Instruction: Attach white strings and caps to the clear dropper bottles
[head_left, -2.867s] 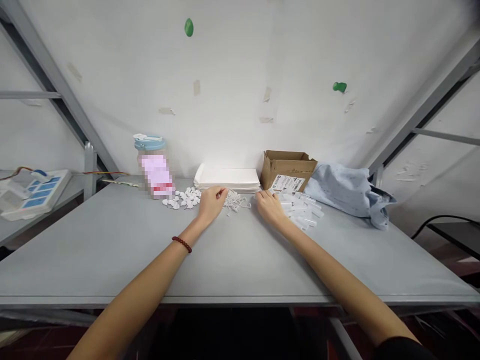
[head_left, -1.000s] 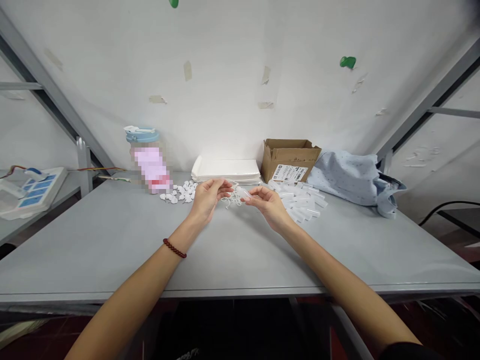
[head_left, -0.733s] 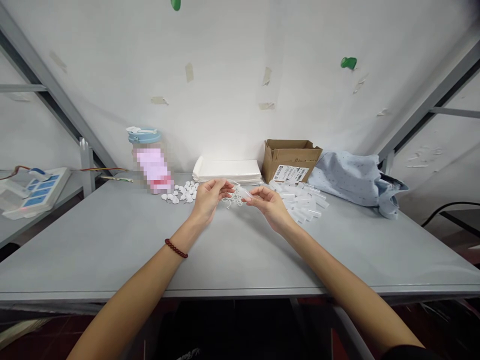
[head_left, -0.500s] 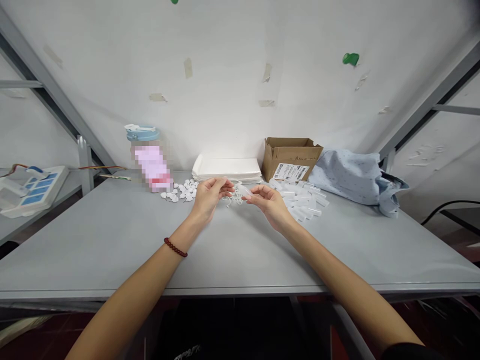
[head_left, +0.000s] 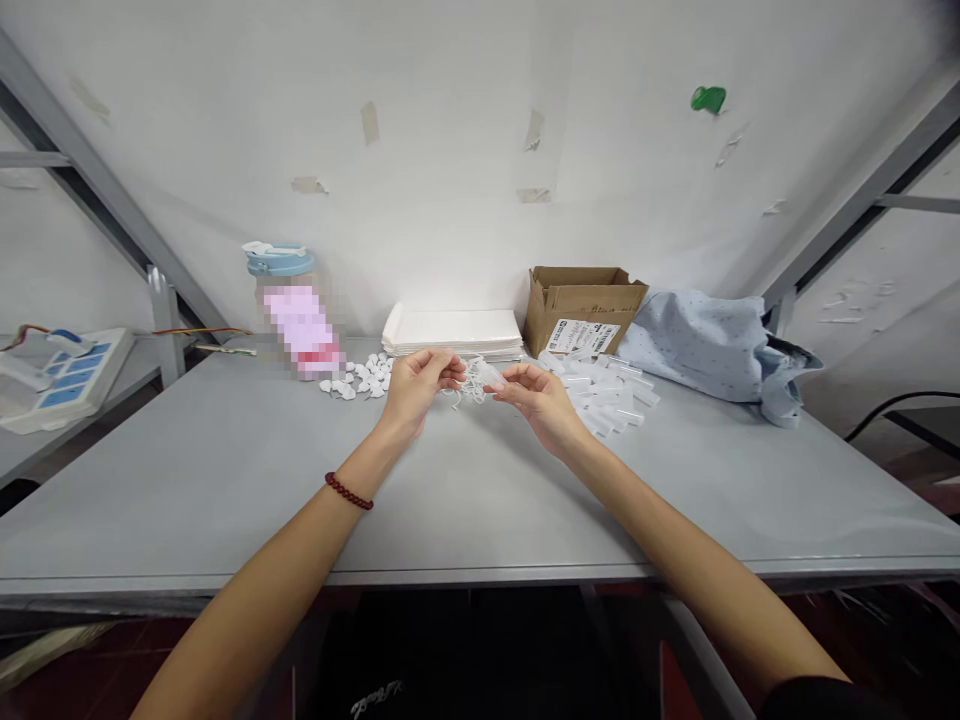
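Just above the middle of the table my right hand (head_left: pixel 541 402) pinches a small clear plastic tube (head_left: pixel 490 376), its free end pointing left. My left hand (head_left: pixel 417 392) faces it with thumb and fingertips pressed together; whatever is between them is too small to make out. Behind and below the fingertips lies a little heap of white strings (head_left: pixel 472 392). Small white pieces (head_left: pixel 369 374) are scattered to the left of my left hand. Past my right hand, a pile of similar clear tubes (head_left: pixel 613 402) is spread on the table.
At the back stand a stack of white sheets (head_left: pixel 454 330) and an open cardboard box (head_left: pixel 581 305). Light blue cloth (head_left: pixel 697 345) is bunched at the right. A blue-lidded container (head_left: pixel 280 262), partly blurred, is at the left. The grey table (head_left: pixel 480 520) reaches toward me.
Both hands keep nearly the same pose, close together. The tube in my right hand has shifted very slightly. The camera view has moved a little.
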